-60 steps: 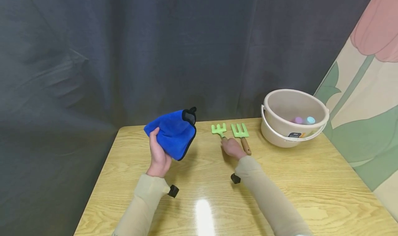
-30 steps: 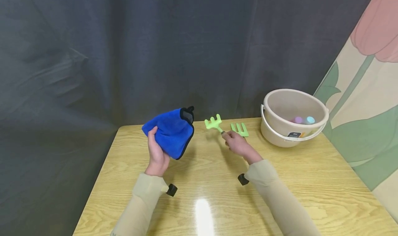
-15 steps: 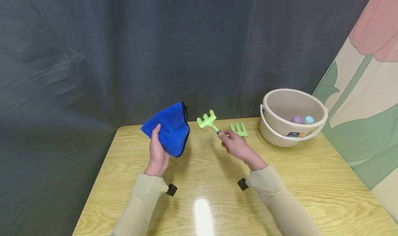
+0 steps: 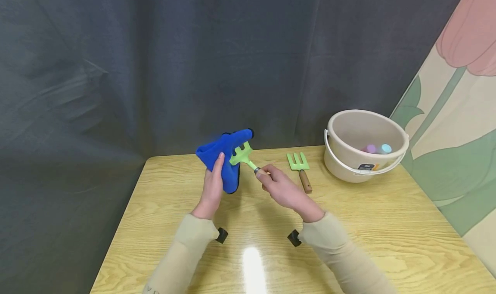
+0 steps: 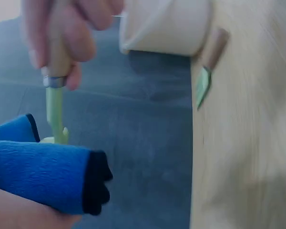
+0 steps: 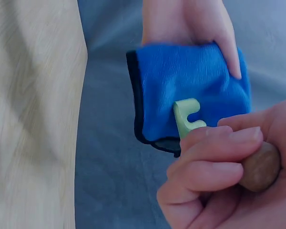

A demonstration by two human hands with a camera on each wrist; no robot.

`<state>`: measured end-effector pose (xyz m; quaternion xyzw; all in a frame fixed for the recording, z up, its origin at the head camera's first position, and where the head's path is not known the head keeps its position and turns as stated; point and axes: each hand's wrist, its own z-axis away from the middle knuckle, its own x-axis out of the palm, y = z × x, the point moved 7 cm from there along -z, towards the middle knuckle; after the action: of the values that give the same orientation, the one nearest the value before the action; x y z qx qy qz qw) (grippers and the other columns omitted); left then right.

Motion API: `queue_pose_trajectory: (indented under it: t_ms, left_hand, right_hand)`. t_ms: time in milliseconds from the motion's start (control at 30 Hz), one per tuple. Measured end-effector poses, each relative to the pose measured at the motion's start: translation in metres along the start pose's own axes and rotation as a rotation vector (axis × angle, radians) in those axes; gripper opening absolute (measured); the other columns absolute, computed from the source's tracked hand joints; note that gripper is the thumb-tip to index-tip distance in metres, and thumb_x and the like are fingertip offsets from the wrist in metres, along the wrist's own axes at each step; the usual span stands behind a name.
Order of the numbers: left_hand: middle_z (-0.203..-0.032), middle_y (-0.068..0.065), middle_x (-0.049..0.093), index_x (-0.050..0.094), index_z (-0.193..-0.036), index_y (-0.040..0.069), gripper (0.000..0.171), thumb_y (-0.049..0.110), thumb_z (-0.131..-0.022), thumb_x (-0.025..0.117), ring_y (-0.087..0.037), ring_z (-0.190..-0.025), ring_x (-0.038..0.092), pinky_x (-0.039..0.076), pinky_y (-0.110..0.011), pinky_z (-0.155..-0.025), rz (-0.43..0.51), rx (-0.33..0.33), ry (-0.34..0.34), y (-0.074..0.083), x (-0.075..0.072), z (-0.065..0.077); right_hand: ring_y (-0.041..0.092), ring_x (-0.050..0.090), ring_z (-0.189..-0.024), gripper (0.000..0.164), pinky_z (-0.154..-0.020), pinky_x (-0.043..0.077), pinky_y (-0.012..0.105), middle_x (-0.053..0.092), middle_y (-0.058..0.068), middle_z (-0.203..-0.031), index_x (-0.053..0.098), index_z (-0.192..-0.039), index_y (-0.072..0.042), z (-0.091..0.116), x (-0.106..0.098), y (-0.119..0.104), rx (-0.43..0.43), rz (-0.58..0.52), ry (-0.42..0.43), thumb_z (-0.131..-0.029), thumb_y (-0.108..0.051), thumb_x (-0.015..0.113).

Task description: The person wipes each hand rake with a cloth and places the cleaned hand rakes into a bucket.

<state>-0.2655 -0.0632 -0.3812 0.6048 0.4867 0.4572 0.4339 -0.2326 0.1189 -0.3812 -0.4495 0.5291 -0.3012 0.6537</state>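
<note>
My left hand (image 4: 212,190) holds a blue cloth (image 4: 229,173) with black edging, thumb across its near face, raised above the table. My right hand (image 4: 282,190) grips the wooden handle of a small garden hand rake with a light green head (image 4: 242,155). The green tines lie against the cloth, which folds partly around them. In the right wrist view, the fingers curl around the handle (image 6: 261,167) and the rake head (image 6: 183,117) rests on the blue cloth (image 6: 162,76). The left wrist view shows the cloth (image 5: 43,171) hiding most of the tines.
A green hand fork (image 4: 298,161) with a wooden handle lies on the wooden table (image 4: 186,251), right of my hands. Farther right stands a beige bucket (image 4: 345,159) with a purple-topped item (image 4: 370,149) and a blue-topped item (image 4: 385,149) inside. A dark curtain (image 4: 232,61) hangs behind.
My right hand has lifted the hand rake from the table and carried it left to the cloth. My left hand has shifted right, and the cloth has folded against the rake head.
</note>
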Motion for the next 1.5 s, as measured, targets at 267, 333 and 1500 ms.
queue_pose_trajectory:
  t_ms: [267, 333, 1500]
  left_hand:
    - [-0.169, 0.001, 0.008, 0.016, -0.163, 0.011, 0.065, 0.022, -0.109, 0.05, -0.023, -0.154, 0.006, 0.012, -0.053, -0.12, -0.497, 0.306, -0.092, 0.007, 0.02, 0.0]
    - [-0.17, 0.002, 0.004, 0.019, -0.163, 0.012, 0.066, 0.024, -0.108, 0.053, -0.025, -0.154, 0.0, 0.011, -0.057, -0.12, -0.65, 0.36, -0.109, 0.005, 0.022, 0.003]
    - [-0.15, -0.015, 0.051, 0.048, -0.148, -0.003, 0.052, 0.027, -0.106, 0.055, -0.029, -0.15, 0.026, 0.018, -0.042, -0.121, -0.952, 0.577, -0.21, 0.005, 0.036, -0.002]
  right_hand:
    - [0.017, 0.04, -0.055, 0.033, -0.053, 0.037, 0.034, 0.049, 0.005, -0.074, 0.056, -0.121, 0.0, 0.002, 0.0, -0.008, -0.021, 0.109, 0.067, -0.107, -0.03, 0.051]
    - [0.018, 0.043, -0.056, 0.033, -0.054, 0.039, 0.035, 0.05, 0.006, -0.075, 0.057, -0.122, 0.0, 0.003, -0.002, -0.009, -0.018, 0.149, 0.083, -0.106, -0.029, 0.052]
    - [0.028, 0.07, -0.09, 0.04, -0.085, 0.056, 0.048, 0.071, 0.017, -0.109, 0.061, -0.132, 0.007, 0.012, 0.025, -0.01, -0.148, 0.453, 0.039, -0.104, -0.021, 0.06]
